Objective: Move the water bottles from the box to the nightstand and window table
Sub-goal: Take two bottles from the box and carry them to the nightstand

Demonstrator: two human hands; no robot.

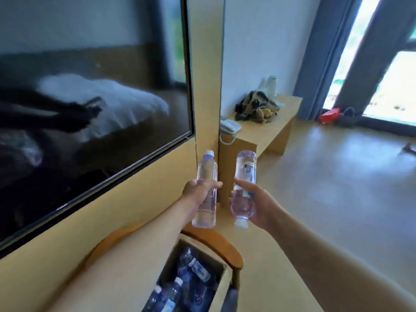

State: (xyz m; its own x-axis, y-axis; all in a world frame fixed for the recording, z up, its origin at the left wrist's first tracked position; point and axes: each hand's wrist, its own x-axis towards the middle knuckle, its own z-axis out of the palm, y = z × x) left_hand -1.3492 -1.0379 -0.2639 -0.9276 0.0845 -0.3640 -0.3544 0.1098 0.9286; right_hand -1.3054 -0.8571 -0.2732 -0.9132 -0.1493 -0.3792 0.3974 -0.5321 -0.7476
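My left hand (198, 191) grips a clear water bottle (206, 174) around its middle, held upright with the white cap on top. My right hand (256, 200) holds a second clear water bottle (245, 167) upside down, cap pointing down. Both bottles hang in the air above an open cardboard box (225, 280) at the bottom centre. Several more bottles (191, 278) lie inside the box. The box rests on a wooden chair (222, 244). A low wooden table (281, 122) stands by the window at the far right.
A large dark TV screen (90, 109) fills the wall panel on the left. On the low table lie a white telephone (229, 126), a heap of dark clothing (256, 106) and a clear plastic bag. A red item (329, 115) sits on the floor by the window.
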